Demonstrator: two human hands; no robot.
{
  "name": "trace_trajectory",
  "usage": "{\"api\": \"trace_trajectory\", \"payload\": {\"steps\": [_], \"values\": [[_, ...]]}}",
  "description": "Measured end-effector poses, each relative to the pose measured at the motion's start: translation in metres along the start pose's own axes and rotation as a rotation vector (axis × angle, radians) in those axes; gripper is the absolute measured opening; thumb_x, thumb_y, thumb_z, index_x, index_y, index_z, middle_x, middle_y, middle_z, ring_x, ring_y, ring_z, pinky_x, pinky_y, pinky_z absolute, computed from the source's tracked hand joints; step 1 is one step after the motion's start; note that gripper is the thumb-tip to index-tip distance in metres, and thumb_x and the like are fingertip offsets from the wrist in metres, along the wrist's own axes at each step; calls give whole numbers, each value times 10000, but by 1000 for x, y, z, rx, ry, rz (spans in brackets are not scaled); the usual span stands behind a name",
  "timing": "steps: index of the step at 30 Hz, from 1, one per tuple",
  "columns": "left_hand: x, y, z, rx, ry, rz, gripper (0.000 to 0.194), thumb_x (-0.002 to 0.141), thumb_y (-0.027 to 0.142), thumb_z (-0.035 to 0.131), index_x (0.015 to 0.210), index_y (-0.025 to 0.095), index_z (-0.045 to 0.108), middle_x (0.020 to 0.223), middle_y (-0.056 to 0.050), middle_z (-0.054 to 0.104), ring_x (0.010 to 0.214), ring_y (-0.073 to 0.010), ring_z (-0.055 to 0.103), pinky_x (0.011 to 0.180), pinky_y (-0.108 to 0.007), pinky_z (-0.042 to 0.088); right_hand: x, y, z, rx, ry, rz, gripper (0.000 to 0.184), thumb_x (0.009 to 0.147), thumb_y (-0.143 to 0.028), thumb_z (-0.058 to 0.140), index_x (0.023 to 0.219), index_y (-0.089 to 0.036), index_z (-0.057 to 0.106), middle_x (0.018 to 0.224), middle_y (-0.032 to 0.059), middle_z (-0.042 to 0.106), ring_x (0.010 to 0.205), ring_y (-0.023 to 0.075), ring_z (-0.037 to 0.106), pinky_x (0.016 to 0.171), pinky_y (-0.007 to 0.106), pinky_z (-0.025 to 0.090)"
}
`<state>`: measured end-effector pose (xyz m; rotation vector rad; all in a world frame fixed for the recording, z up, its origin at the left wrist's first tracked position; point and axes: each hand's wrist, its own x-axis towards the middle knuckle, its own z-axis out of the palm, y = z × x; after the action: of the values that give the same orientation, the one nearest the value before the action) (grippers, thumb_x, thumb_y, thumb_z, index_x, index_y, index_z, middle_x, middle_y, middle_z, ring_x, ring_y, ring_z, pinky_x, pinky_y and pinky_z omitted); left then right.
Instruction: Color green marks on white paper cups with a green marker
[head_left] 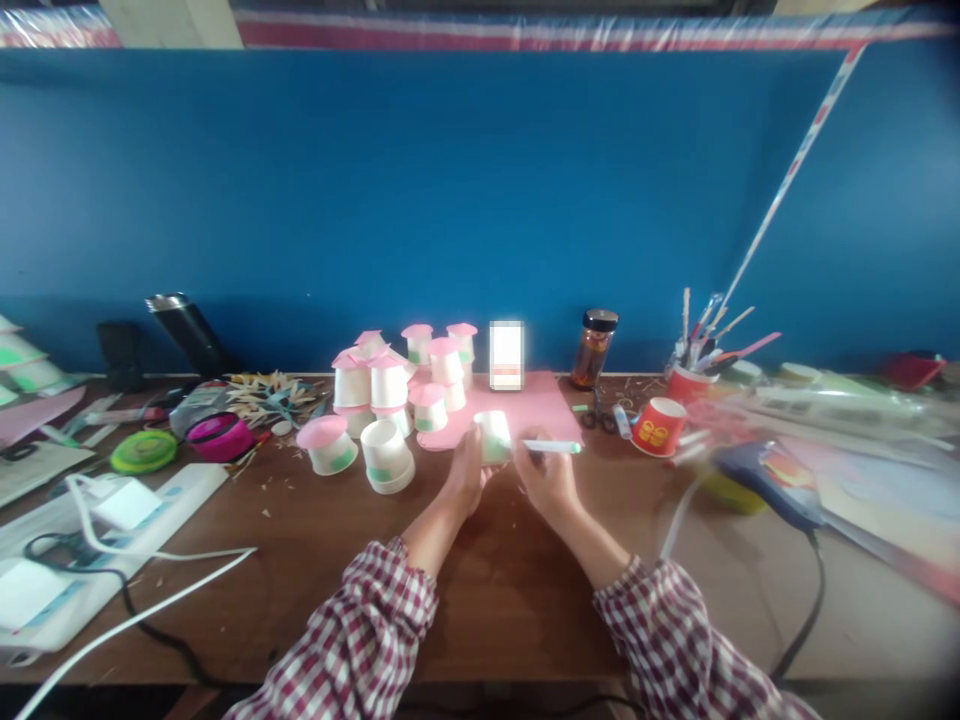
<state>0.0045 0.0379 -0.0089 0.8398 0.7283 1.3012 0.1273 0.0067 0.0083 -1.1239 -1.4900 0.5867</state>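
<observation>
Near the middle of the table, my left hand (469, 470) is wrapped round a white paper cup (492, 436) with a green patch on its side. My right hand (547, 475) grips a white marker (551, 447) with a green end, lying across the fingers beside the cup. Whether its tip touches the cup I cannot tell. Left of my hands stand several white cups with pink paper tops (388, 385), some stacked. A pair of white cups, one in the other (387, 457), has no pink top. Behind the held cup lies a pink sheet (536, 400).
A red paper cup (660, 427), scissors (598, 415) and a dark-lidded bottle (596, 348) stand or lie to the right, with a glue gun (772, 478) nearer. On the left are a power strip (180, 510) with cables, a magenta round container (220, 437) and a pile of wooden sticks (277, 398).
</observation>
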Motion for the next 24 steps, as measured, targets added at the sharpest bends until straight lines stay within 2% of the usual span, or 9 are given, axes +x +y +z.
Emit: {"api": "trace_trajectory", "payload": {"steps": [2,7,11,15,19,24], "values": [[0,0,0,4,21,-4,489,776,625,494,958,180,577,869,-112,611,773,-216,587,680,-340,476,0,0,0,-17,48,0,172,834,-328,508,811,-165,560,596,-24,534,471,88,457,436,189,367],[0,-2,-1,-13,-5,5,490,790,613,487,1007,183,578,955,-126,630,862,-246,610,738,-369,484,-1,-2,1,5,-15,2,191,838,-344,509,800,-164,561,581,-27,530,466,90,459,437,191,374],[0,-4,-3,-28,23,10,512,785,614,499,1046,180,574,992,-126,639,914,-260,616,783,-399,481,-1,-2,1,-21,52,6,180,838,-329,506,800,-162,562,599,-19,542,484,94,475,449,192,381],[0,-5,-4,-38,-2,11,548,782,618,501,1080,163,556,1029,-136,634,952,-260,606,800,-403,482,0,-2,1,-7,-1,21,185,843,-342,504,804,-169,556,582,-27,535,450,89,454,425,191,365],[0,-4,-4,-27,-16,10,525,787,620,488,1050,174,569,1012,-141,637,988,-274,591,791,-384,485,0,-3,0,-54,74,7,185,837,-333,502,788,-165,561,599,-14,547,486,101,483,459,199,387],[-3,-1,0,-11,-21,15,488,785,622,493,1001,187,545,993,-115,635,986,-266,587,780,-384,484,1,-1,1,-27,46,24,186,835,-335,497,794,-166,563,579,-22,538,463,94,458,432,192,363]]}}
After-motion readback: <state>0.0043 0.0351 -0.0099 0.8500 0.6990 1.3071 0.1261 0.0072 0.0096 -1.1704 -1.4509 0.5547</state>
